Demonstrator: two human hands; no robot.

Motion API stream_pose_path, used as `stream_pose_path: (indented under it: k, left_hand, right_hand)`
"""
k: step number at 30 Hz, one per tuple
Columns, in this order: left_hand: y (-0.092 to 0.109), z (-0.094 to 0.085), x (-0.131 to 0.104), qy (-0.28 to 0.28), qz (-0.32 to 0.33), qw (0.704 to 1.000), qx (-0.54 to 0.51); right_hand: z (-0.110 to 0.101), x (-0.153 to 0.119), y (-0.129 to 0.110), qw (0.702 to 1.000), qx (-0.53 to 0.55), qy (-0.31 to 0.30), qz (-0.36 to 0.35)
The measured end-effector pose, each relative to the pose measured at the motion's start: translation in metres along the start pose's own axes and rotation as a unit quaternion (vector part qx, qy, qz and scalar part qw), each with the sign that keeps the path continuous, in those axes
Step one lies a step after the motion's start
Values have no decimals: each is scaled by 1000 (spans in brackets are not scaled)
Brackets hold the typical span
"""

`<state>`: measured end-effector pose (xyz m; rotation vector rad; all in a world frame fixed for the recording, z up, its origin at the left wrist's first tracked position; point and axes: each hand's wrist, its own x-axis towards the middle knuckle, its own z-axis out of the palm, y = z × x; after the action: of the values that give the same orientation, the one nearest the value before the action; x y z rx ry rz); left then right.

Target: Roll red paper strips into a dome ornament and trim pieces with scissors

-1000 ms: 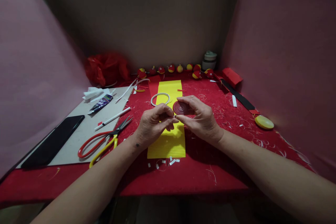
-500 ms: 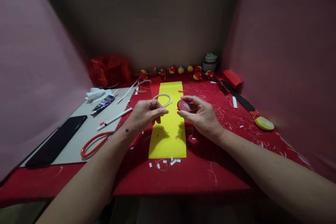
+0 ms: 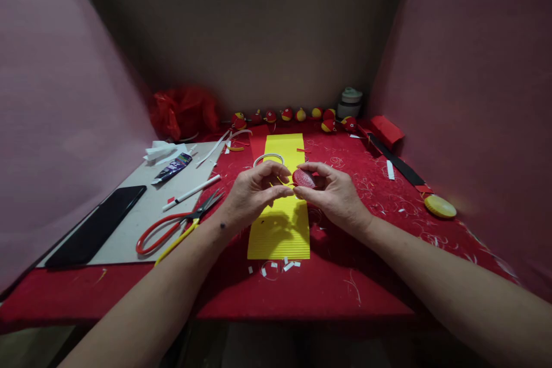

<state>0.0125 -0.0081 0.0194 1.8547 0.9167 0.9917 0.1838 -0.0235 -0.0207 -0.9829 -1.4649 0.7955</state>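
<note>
My right hand holds a small, rounded red piece with a pale speckled face between thumb and fingers. Close on its left is my left hand, its thumb and fingers curved with a gap between their tips. A thin yellow strand shows in that gap; whether the fingers touch it I cannot tell. Both hands are above a strip of yellow corrugated paper. Just beyond the left hand lies a pale ring, like a tape roll, partly hidden by the fingers.
Scissors, a marker, a glue tube and a black phone lie at left on a grey board. Several red-and-yellow balls line the back. A yellow disc lies right. White scraps dot the red cloth.
My left hand has moved right, close to the red piece, and its fingers have spread apart. The scissors show more fully now. My right hand still holds the red piece.
</note>
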Motion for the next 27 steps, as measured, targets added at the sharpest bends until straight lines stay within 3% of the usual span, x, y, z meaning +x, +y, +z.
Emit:
stream_pose_path:
  k: [12, 19, 27]
  left_hand:
    - [-10, 3, 1, -20, -3, 1000, 2]
    - [-8, 3, 3, -19, -39, 993, -111]
    - [-9, -7, 7, -92, -102, 983, -121]
  right_hand:
    - [-1, -2, 0, 998, 21, -67, 8]
    - [-2, -1, 1, 997, 11, -82, -6]
    - [-2, -3, -3, 992, -3, -127, -13]
